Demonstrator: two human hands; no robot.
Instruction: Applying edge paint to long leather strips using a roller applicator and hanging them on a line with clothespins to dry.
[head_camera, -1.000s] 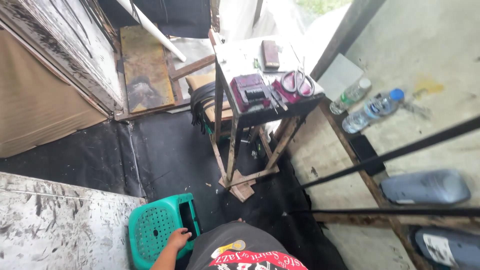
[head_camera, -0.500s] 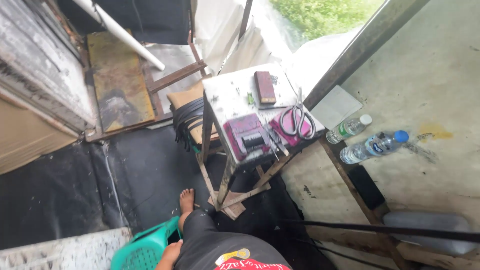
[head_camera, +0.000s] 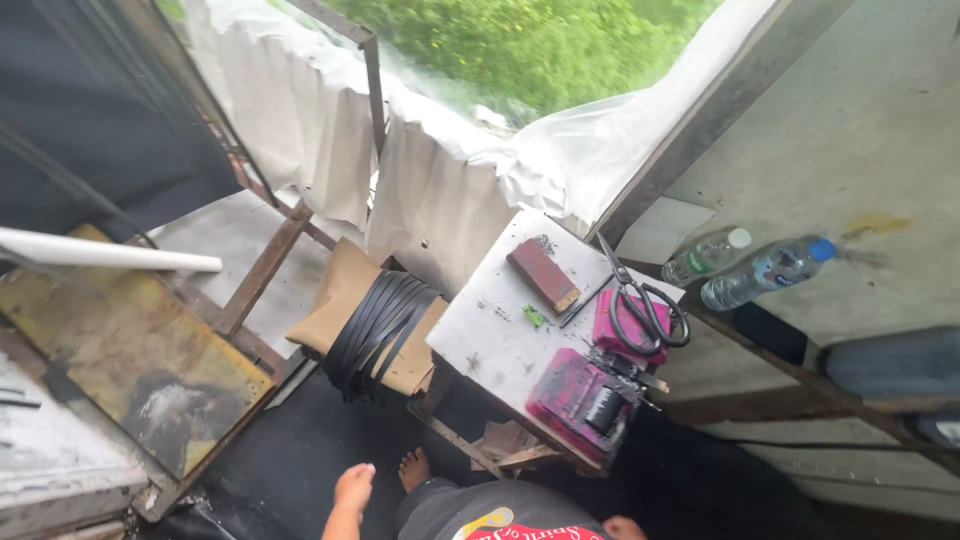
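Two clear bottles (head_camera: 745, 265) beyond pink box (head_camera: 625, 328), scissors (head_camera: 645, 305).

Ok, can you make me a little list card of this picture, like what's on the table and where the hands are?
table: small pale table, scuffed top
on table: brown block, black-handled scissors on a pink box, pink machine at the near corner
beside table: black straps over brown cardboard
ledge: two clear bottles lying down
left hand: empty, fingers loose, low in view
right hand: only a sliver shows at the bottom edge
floor: bare foot near the table leg
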